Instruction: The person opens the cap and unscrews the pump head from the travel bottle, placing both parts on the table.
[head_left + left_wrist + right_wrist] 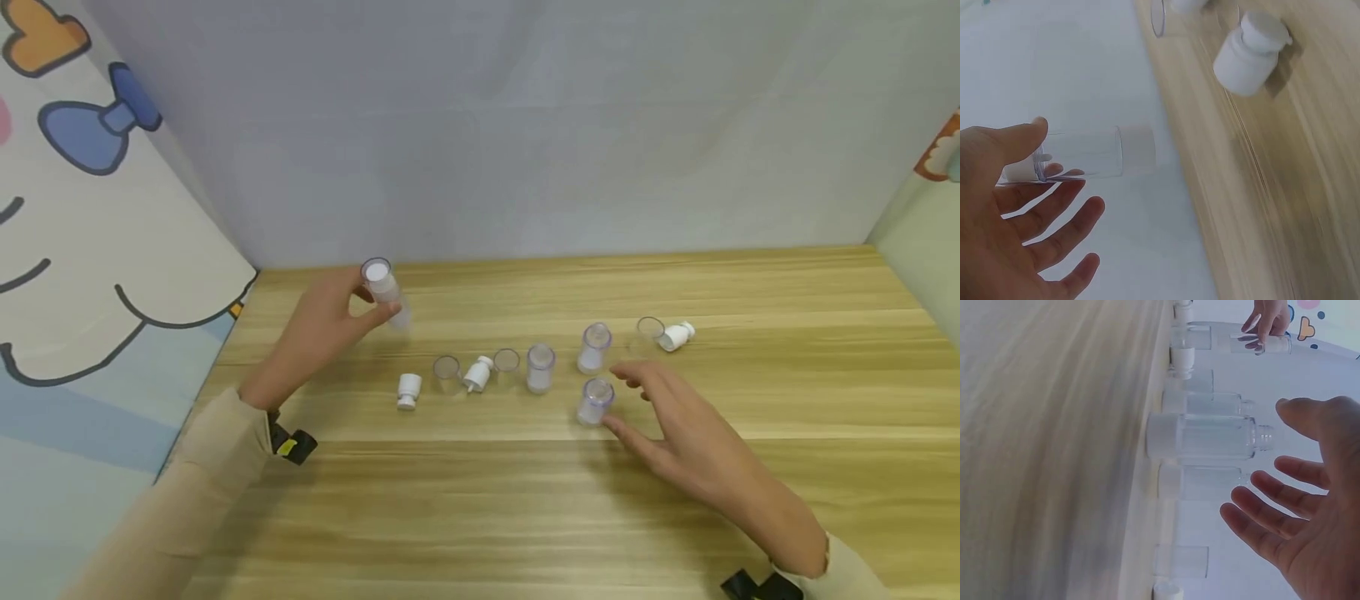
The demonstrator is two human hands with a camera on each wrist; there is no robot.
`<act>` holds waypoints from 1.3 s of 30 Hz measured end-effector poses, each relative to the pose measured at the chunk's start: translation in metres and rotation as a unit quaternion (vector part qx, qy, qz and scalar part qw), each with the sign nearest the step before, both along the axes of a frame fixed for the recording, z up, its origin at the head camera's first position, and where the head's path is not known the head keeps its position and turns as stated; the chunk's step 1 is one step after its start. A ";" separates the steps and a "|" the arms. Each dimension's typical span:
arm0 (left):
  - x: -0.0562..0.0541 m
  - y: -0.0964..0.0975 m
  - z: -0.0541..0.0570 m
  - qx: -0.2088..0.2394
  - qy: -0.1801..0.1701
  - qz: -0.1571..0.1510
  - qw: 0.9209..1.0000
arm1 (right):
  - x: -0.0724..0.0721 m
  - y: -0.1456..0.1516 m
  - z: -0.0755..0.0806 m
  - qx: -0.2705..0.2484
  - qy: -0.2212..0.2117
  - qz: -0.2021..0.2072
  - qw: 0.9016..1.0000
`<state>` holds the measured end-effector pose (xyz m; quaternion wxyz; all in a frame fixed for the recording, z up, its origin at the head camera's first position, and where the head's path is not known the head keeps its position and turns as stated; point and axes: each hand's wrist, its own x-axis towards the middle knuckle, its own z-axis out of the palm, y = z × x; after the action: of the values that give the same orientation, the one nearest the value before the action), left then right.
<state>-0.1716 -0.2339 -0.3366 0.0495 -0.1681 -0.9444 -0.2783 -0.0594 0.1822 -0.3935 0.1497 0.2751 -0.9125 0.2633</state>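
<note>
My left hand point(327, 323) pinches a clear cylindrical bottle point(385, 289) between thumb and fingers, raised above the back left of the table. In the left wrist view that bottle point(1085, 153) has a white band at one end. My right hand point(690, 437), thumb and fingers spread, is beside a clear bottle with a white base point(595, 403). The right wrist view shows its threaded neck point(1264, 437) uppermost, apart from the fingers. Two similar upright bottles, one behind point(594, 347) and one to the left point(540, 368), stand close by.
White pump heads lie on the wooden table point(450, 517), at left point(408, 391), middle point(478, 375) and right point(677, 336). Three clear caps, at left point(447, 372), centre point(507, 364) and right point(648, 330), are spread among them. A pale cloth wall point(525, 150) borders the back.
</note>
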 end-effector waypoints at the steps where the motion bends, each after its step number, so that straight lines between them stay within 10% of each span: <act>1: 0.004 0.002 0.001 -0.004 0.003 -0.003 1.000 | 0.000 0.000 0.002 -0.002 0.006 0.001 1.000; 18: 0.066 0.037 0.014 0.036 0.092 -0.087 0.991 | 0.012 -0.017 0.026 -0.057 0.060 0.058 0.995; 27: 0.092 0.060 0.002 0.079 0.179 -0.135 0.971 | 0.026 -0.030 0.028 -0.104 0.086 0.123 0.983; 39: 0.126 0.089 -0.010 0.125 0.190 -0.176 0.958 | 0.033 -0.035 0.024 -0.107 0.114 0.173 0.972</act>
<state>-0.0454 -0.1452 -0.3471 0.1989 -0.3737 -0.8308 -0.3614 -0.0266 0.1471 -0.3697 0.2341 0.4392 -0.7945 0.3481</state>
